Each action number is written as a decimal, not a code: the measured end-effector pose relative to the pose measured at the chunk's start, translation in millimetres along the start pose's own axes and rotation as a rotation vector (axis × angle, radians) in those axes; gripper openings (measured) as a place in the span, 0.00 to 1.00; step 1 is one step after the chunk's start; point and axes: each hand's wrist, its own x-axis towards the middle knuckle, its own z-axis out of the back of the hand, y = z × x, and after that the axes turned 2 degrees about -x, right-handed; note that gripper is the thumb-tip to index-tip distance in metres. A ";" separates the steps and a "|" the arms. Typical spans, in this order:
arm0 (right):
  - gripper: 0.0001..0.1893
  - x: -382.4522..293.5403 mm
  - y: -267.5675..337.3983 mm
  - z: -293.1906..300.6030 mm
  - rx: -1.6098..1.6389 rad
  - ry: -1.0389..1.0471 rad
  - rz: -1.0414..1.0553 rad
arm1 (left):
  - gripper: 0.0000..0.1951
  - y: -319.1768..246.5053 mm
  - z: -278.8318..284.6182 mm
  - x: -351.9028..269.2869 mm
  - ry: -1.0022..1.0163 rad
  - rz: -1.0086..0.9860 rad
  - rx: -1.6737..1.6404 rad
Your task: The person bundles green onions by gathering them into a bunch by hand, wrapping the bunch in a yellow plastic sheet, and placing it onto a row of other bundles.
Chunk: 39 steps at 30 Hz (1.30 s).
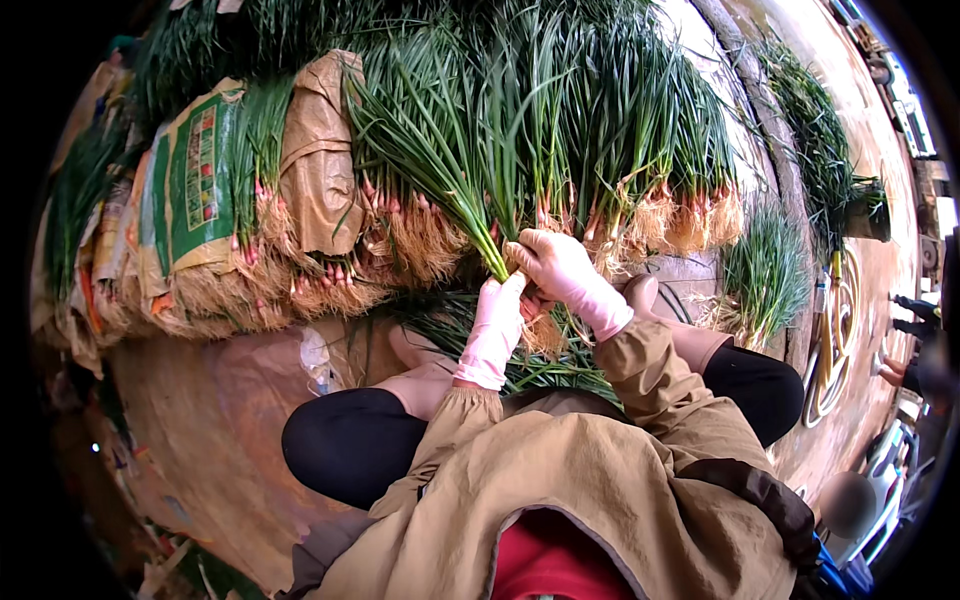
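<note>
My left hand (491,319), in a pale pink glove, is closed around the lower stalks of a bunch of green allium plants (450,184), seemingly green garlic or scallions. The leaves fan up and to the left. My right hand (559,270), gloved the same way, grips stalks right beside it, its fingertips close to the left thumb. Below the two hands hang reddish bulbs and tan roots (544,334); the hands partly hide where these join the stalks. Loose green leaves (559,367) lie between my knees.
Rows of rooted bunches (622,142) lie beyond my hands. Brown paper (322,157) and a green printed sack (196,180) cover some at left. A small pile (765,274) sits at right, near a wooden pole (780,142) and a coiled hose (832,337). People are at far right.
</note>
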 end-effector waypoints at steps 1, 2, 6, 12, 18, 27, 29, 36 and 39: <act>0.13 -5.6 -1.6 -13.9 -0.151 -0.158 0.137 | 0.10 4.1 0.7 1.2 -0.068 0.053 0.000; 0.13 -7.8 -7.5 -26.2 0.082 -0.176 0.045 | 0.08 6.5 2.6 0.9 -0.041 -0.024 -0.009; 0.18 -14.8 -50.1 -56.5 0.726 -0.353 -0.402 | 0.04 4.0 6.7 -5.2 -0.050 0.001 0.062; 0.23 -52.1 -83.1 -40.1 -0.339 1.053 -0.266 | 0.11 -17.1 14.0 -15.8 0.070 0.075 0.111; 0.15 -22.1 -59.9 -24.5 0.595 -0.171 -0.299 | 0.11 -29.9 4.7 -33.6 -0.065 -0.018 0.444; 0.15 84.6 -22.5 18.9 -0.430 0.025 -0.395 | 0.11 -51.5 6.5 -41.7 -0.073 -0.157 0.373; 0.15 81.3 -29.6 30.2 -0.218 -0.023 -0.440 | 0.11 -46.0 5.1 -38.0 -0.006 -0.108 0.115; 0.10 16.7 -69.2 17.1 1.070 -0.153 -0.521 | 0.11 -33.0 -2.8 -29.9 0.046 -0.208 0.027; 0.13 8.9 -63.2 12.4 0.243 -0.080 -0.623 | 0.12 -25.4 -3.6 -30.9 0.080 -0.172 -0.031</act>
